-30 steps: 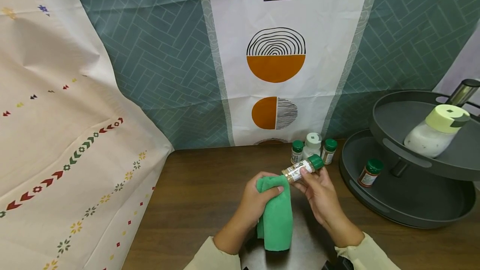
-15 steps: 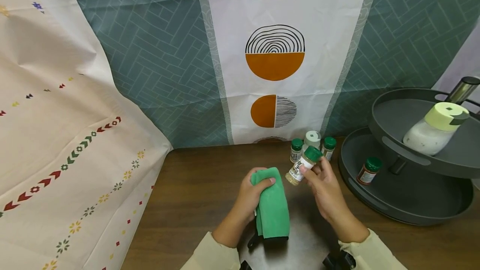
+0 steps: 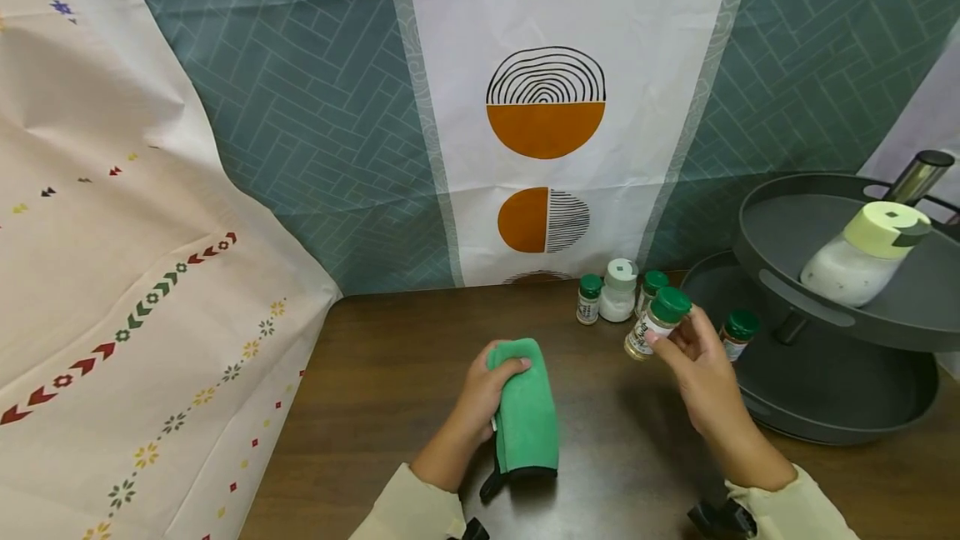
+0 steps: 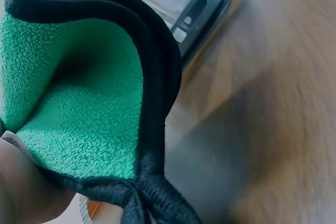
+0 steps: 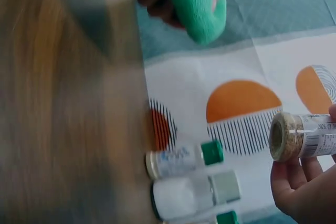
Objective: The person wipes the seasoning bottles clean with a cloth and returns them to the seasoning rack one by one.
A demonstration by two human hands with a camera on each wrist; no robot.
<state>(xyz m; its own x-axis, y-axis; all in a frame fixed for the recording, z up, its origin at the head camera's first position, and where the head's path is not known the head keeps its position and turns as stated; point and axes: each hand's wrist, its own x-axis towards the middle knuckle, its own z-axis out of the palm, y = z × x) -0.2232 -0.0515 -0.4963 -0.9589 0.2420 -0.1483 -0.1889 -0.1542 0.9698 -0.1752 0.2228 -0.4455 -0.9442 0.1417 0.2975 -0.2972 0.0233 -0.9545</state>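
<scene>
In the head view, your right hand [image 3: 705, 373] grips the green-capped jar [image 3: 649, 329] near its cap, thumb on the near side, the jar tilted with its cap up and to the right. It is in front of the green-lidded jar [image 3: 652, 282] by the wall, with the white-topped bottle [image 3: 618, 300] a little to the left. Carrying the jar well probably means levelling it first and giving those neighbours room, since a low pass could knock one over. Your right forearm slants inward from the lower right. Your left hand [image 3: 480, 394] clasps the green cloth [image 3: 528, 419], thumb across its upper part, the rest hanging towards you; best hold it well aside from the jar's path.

In the left wrist view, the folded cloth opens towards the camera, its black trim [image 4: 152, 108] looping round; only parts of your hand show, so the full grasp cannot be told here.

In the right wrist view, the jar's base faces the camera and your fingers curl under its side, off the tabletop [image 5: 68, 129]. A firm, light hold should prevent slipping.
</scene>
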